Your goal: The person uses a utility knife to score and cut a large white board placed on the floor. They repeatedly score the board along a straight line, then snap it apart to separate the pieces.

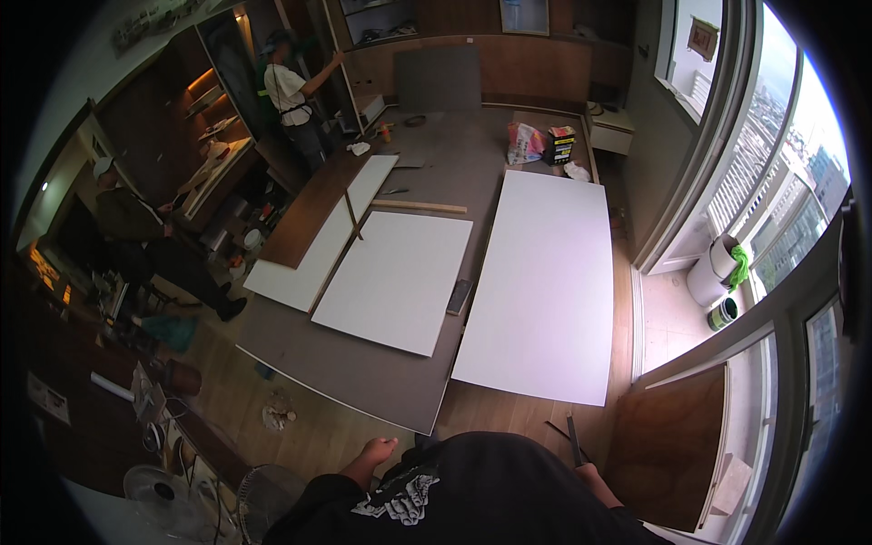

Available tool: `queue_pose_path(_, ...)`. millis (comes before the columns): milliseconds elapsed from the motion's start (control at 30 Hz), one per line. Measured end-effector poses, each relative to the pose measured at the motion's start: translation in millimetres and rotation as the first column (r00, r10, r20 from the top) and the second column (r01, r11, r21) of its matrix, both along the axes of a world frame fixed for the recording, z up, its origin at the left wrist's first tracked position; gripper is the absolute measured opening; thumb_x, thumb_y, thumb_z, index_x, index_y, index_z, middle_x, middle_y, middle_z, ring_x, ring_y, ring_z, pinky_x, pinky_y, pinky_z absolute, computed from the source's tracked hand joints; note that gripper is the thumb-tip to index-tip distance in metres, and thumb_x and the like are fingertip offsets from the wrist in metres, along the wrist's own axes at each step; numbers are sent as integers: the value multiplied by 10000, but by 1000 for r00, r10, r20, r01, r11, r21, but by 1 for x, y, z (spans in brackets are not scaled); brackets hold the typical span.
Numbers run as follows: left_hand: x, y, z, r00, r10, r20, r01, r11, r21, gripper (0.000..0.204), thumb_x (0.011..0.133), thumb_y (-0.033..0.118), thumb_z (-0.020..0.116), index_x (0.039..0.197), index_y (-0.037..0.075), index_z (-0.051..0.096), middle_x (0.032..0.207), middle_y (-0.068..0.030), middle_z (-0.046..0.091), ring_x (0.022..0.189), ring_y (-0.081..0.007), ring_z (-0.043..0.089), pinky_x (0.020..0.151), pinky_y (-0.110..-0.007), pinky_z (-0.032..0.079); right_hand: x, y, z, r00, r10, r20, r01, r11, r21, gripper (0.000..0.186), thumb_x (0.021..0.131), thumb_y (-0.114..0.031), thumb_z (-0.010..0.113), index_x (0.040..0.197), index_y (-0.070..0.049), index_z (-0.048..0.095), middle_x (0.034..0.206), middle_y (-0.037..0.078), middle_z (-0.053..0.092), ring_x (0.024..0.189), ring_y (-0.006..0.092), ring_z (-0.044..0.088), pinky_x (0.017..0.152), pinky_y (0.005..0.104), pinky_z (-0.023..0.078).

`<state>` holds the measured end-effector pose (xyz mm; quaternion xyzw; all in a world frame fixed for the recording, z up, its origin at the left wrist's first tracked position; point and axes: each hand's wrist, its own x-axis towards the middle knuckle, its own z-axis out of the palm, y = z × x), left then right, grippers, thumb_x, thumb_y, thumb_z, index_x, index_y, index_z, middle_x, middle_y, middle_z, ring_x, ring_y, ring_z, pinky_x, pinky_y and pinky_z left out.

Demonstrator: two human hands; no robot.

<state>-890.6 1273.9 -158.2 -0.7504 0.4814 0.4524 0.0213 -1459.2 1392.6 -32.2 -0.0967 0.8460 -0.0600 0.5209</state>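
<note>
Dark strip [573,440] in my right hand [590,474], fingers wrapped round its near end, far end pointing up and away from me. A thinner dark strip [555,429] shows just left of it; can't tell if I'm holding that too. Left hand [380,450] is out in front of my black shirt [481,486], fingers curled; can't tell if anything's in it. Ahead: big white panel [540,282], lying flat, near end over the wood floor [318,445]. Left of it, a squarish white panel [397,283] on the grey platform [354,368], grey block [460,296] between the two. Further left, brown board [313,211] on another white panel [286,283]. Wood batten [422,207] beyond the squarish one. Brown panel [668,445] right of my right hand. Two co-workers stand off left, one by the far wall unit, upright pole [345,68] in hand.
</note>
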Motion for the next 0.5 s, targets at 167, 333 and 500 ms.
queue_pose_path(167,-8,-3,5,1000,-3,-24,3,1000,-13,526,925,536,604,873,28,730,827,-154,725,805,-320,704,765,-426,531,-4,2,-7,999,35,-28,-34,999,29,282,911,-127,765,1071,83,668,917,201,699,836,305,707,696,462,526)
queue_pose_path(333,-7,-1,4,1000,-7,0,7,1000,1,534,926,545,605,893,26,729,864,-167,730,834,-331,705,778,-430,530,2,-6,13,1000,-13,18,13,999,31,330,918,-130,759,1141,90,656,999,213,704,940,316,712,767,465,530)
queue_pose_path(500,-13,-3,5,1000,-28,3,28,1000,14,535,925,547,605,900,27,728,887,-176,733,854,-341,706,787,-430,530,3,-7,20,999,-48,18,48,999,21,350,933,-112,736,1197,94,634,1104,232,687,1027,316,695,815,464,525)
